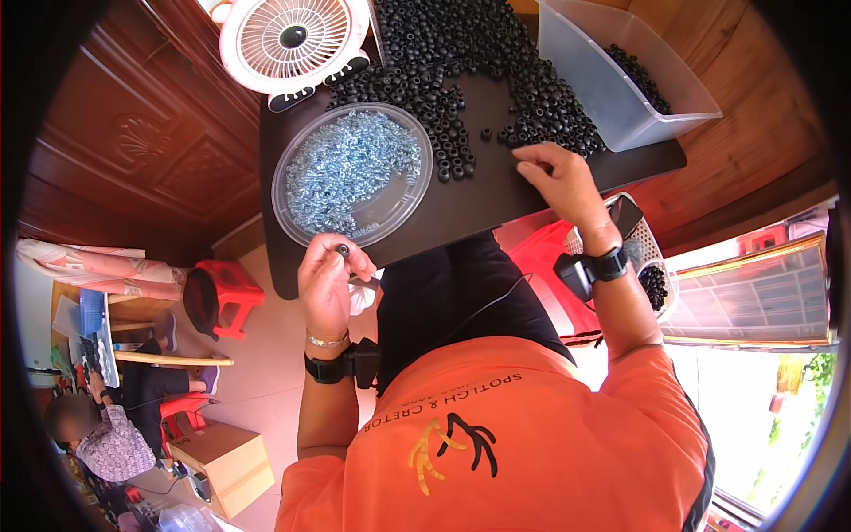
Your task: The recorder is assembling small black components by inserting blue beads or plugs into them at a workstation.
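Pinched black bead [343, 250] in left hand [328, 282]; curled right hand [567, 186], contents unclear; apparently left bead heap [470, 40] largely unworked.

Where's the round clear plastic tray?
In the head view, the tray sits at left on the black tabletop, between the round white fan and the person's left hand.
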`<action>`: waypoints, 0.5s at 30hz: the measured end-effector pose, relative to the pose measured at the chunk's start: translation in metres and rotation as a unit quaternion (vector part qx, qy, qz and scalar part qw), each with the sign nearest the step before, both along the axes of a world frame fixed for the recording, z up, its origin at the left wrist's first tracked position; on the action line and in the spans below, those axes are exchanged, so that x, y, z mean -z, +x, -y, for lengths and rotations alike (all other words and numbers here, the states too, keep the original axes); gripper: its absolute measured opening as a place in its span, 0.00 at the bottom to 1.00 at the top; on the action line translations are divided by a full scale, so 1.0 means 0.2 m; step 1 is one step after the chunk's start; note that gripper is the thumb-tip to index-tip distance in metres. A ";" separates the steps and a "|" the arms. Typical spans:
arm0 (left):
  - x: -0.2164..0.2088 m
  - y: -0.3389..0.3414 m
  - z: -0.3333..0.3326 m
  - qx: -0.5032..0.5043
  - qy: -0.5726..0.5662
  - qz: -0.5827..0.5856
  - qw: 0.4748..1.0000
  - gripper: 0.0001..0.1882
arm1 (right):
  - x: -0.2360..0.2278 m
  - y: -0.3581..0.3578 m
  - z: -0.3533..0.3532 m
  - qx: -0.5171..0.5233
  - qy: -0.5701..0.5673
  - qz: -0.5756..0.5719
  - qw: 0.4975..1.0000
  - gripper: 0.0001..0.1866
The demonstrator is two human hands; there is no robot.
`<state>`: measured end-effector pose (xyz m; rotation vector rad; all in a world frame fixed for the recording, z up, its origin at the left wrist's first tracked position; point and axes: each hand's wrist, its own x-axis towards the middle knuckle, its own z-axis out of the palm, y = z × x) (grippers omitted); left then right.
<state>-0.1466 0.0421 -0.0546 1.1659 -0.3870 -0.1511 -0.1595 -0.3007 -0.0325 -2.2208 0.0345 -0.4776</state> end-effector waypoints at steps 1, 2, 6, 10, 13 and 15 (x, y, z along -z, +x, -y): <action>0.00 0.00 0.00 0.000 0.002 -0.001 1.000 0.13 | -0.02 0.01 -0.04 -0.016 -0.026 0.013 0.999 0.10; -0.01 0.00 0.01 0.002 0.002 -0.002 1.000 0.13 | -0.05 0.03 -0.09 -0.033 -0.052 0.027 0.998 0.09; -0.02 -0.01 0.02 -0.007 0.012 -0.006 1.000 0.11 | -0.03 0.14 -0.11 -0.102 -0.327 0.176 0.923 0.16; -0.02 -0.01 0.01 -0.012 0.014 -0.004 1.000 0.11 | 0.02 0.20 0.03 -0.122 -0.371 0.152 0.908 0.17; -0.02 -0.01 0.00 -0.003 -0.002 -0.010 1.000 0.09 | 0.00 0.21 0.14 -0.119 -0.401 0.137 0.898 0.16; -0.01 -0.02 0.00 -0.006 0.004 -0.002 1.000 0.09 | 0.00 0.22 0.19 -0.121 -0.390 0.139 0.902 0.15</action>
